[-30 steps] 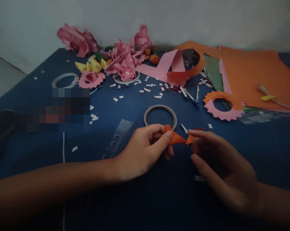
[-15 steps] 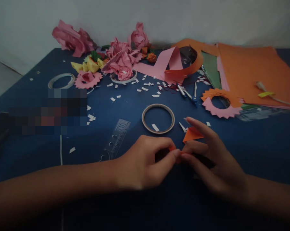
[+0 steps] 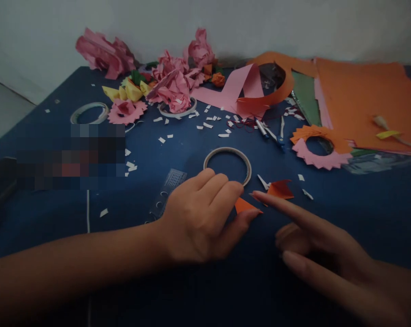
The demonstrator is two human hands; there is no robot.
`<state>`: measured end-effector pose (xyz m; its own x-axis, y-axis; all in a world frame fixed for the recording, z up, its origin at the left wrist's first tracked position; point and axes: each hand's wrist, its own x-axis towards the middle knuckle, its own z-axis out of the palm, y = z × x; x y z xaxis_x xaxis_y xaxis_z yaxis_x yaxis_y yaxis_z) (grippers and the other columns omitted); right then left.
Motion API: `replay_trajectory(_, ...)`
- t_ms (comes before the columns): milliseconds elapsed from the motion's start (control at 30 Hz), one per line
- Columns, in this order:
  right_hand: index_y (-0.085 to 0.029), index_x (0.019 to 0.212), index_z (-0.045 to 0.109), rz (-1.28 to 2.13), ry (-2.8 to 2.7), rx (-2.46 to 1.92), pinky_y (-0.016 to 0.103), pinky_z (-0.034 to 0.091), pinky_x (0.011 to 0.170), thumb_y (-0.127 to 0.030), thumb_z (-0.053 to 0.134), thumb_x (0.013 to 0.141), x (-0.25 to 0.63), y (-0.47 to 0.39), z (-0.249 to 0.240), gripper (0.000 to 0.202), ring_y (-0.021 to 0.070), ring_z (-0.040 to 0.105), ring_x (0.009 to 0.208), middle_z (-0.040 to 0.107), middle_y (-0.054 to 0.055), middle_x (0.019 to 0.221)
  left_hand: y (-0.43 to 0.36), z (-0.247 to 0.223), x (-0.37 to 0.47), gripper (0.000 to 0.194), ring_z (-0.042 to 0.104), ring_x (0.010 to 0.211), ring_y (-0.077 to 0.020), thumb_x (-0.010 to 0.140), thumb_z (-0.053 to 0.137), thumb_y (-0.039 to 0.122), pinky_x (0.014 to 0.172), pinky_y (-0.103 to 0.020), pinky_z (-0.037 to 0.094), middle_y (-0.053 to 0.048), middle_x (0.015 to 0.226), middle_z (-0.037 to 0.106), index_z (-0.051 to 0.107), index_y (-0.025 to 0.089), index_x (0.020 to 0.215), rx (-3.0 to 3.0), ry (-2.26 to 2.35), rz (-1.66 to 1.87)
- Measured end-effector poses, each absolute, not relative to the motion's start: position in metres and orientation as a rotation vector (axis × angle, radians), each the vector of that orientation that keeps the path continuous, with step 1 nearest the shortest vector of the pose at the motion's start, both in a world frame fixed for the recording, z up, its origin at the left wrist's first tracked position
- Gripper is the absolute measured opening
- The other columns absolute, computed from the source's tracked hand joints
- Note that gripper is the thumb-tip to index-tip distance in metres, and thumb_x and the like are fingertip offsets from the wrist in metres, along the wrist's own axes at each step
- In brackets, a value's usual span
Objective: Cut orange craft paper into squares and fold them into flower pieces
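My left hand lies palm down on the blue table, fingers and thumb pressing a small folded orange paper piece flat. My right hand hovers beside it with the index finger stretched out, its tip close to that piece; it holds nothing. A second small orange paper scrap lies just beyond the right fingertip. A tape ring sits right behind my left fingers. A clear plastic ruler lies to the left of my left hand.
Pink paper flowers, yellow folded petals and a pink paper strip crowd the back. Orange paper sheets lie at the right, with a pink and orange toothed ring. A compass tool and white scraps lie mid-table.
Both hands held the orange piece between the fingertips; now the left hand has laid it down and presses it flat, and the right hand has let go and points.
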<state>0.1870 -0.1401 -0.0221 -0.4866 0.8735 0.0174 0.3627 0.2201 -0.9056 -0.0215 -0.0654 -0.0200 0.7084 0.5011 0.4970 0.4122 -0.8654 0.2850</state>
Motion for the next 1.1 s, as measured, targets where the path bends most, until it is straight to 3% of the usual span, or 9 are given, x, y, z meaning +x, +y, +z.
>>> replay_trajectory(133,-0.034,0.146,0.010,1.505,-1.870,-0.990,0.012,0.048,0.046,-0.022,0.039,0.094,0.196,-0.147,-0.028,0.061,0.0072,0.055,0.052,0.056,-0.002,0.069,-0.071,-0.015,-0.022,0.019,0.045,0.057,-0.0125,0.089,0.042,0.017,0.057,-0.028,0.038,-0.003,0.063,0.058,0.058,0.012,0.079,2.398,0.663,0.821)
replay_trajectory(267,-0.035,0.146,0.006,1.766,-1.699,-0.889,0.012,0.043,0.043,-0.026,0.034,0.095,0.201,-0.154,-0.038,0.059,0.0062,0.046,0.049,0.051,-0.001,0.072,-0.075,-0.018,-0.020,0.021,0.052,0.062,-0.0127,0.090,0.041,0.019,0.059,-0.027,0.041,-0.004,0.066,0.060,0.058,0.014,0.079,2.148,0.665,0.808)
replay_trajectory(500,-0.034,0.146,0.001,2.124,-1.352,-0.807,0.018,0.034,0.043,-0.034,0.033,0.096,0.200,-0.154,-0.040,0.060,0.0070,0.035,0.049,0.040,-0.003,0.068,-0.073,-0.016,-0.022,0.024,0.051,0.061,-0.0114,0.091,0.038,0.020,0.057,-0.025,0.042,-0.002,0.065,0.055,0.058,0.015,0.077,1.938,0.635,0.727)
replay_trajectory(867,-0.033,0.146,0.006,2.219,-1.208,-0.828,0.018,0.034,0.044,-0.042,0.033,0.096,0.195,-0.150,-0.037,0.058,0.0067,0.033,0.043,0.035,-0.006,0.055,-0.074,-0.017,-0.020,0.022,0.052,0.064,-0.0096,0.089,0.039,0.017,0.061,-0.022,0.043,0.000,0.068,0.054,0.055,0.015,0.074,1.836,0.668,0.689)
replay_trajectory(1100,-0.029,0.147,0.000,2.161,-1.425,-0.813,0.022,0.045,0.053,-0.036,0.034,0.096,0.202,-0.151,-0.044,0.062,0.0093,0.042,0.052,0.044,-0.003,0.063,-0.068,-0.015,-0.020,0.025,0.045,0.054,-0.0080,0.090,0.039,0.023,0.051,-0.021,0.036,0.003,0.063,0.053,0.058,0.016,0.074,1.573,0.772,0.631)
